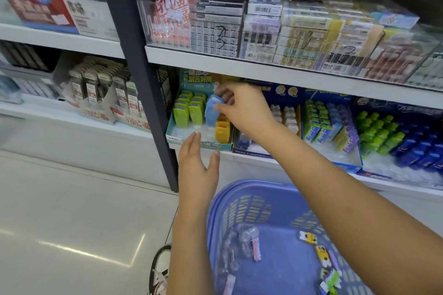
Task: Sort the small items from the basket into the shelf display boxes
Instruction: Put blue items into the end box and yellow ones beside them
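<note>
The blue item (pixel 212 112) you are sorting is a small, flat, light-blue piece in clear wrap. It stands upright in the teal display box (pixel 170 127), in the third row from the left. You pinch its top edge with the thumb and fingertips of your right hand (pixel 242 108). To its left stand two rows of lime-green items (pixel 189 110) of the same shape, and just to its right sits a short row of yellow items (pixel 222 130). The front part of the box shows only clear plastic. Your left hand (pixel 197 165) is at the front wall of the box with its fingers straight and slightly spread, holding nothing; you cannot tell whether it touches the cardboard. The box sits at the left end of the lower white shelf (pixel 254 160), just beside a dark upright post (pixel 143 79). More display boxes (pixel 345 165) of green, blue and purple goods line the shelf to the right. Below your arms is the purple basket (pixel 239 201), with a few small wrapped items (pixel 321 251) scattered on its bottom. A shoe (pixel 160 268) shows on the pale floor (pixel 72 199).
</note>
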A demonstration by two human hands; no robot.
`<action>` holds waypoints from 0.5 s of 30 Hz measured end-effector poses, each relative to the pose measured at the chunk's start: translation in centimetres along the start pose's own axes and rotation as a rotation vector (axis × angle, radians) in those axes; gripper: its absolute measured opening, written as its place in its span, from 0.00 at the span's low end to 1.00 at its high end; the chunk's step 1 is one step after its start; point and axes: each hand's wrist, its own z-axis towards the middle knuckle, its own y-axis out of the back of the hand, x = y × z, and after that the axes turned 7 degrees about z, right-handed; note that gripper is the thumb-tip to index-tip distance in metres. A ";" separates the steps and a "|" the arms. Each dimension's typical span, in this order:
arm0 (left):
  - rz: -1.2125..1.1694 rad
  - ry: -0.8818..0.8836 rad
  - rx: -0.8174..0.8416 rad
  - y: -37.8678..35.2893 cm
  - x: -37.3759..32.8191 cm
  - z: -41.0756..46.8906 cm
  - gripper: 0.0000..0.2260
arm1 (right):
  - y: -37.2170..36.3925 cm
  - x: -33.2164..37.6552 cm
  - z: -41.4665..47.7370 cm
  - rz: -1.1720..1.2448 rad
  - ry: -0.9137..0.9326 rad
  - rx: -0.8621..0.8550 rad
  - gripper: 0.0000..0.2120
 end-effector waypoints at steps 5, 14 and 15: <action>0.006 -0.023 0.052 -0.4 1.3 -0.3 0.26 | -2.4 -0.8 2.3 -0.214 -0.016 0.163 0.07; -0.064 -0.019 0.078 -0.2 2.0 -0.4 0.26 | -3.0 -0.6 2.4 -0.326 -0.049 0.181 0.09; -0.063 -0.021 0.078 -0.2 2.0 -0.4 0.26 | -3.1 -0.7 2.2 -0.302 -0.052 0.167 0.08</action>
